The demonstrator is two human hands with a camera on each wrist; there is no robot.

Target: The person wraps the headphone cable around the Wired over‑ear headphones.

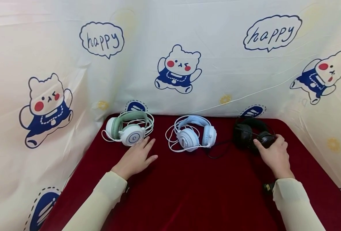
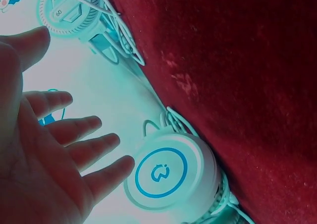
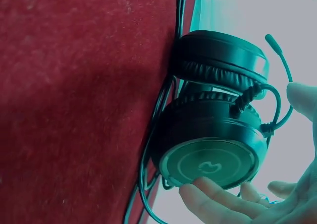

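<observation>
Tabletop (image 1: 187,192): left fingers (image 2: 113,177) spread beside green headset (image 1: 132,135); right fingers (image 3: 210,208), spread, touch black headset (image 1: 242,135).

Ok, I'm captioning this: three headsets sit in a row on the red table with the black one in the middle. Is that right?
Not quite: the head view shows the black headset at the right end and the light blue headset in the middle.

Backdrop (image 1: 222,72): pale creased fabric, enclosing far side and both flanks; printed with winking bears (image 1: 177,72) in blue, "happy" speech bubbles (image 1: 102,39), yellow motifs (image 1: 225,99). Tabletop (image 1: 187,192): deep red, velvety covering, rounded far corners. Lighting: bright, diffuse.
</observation>
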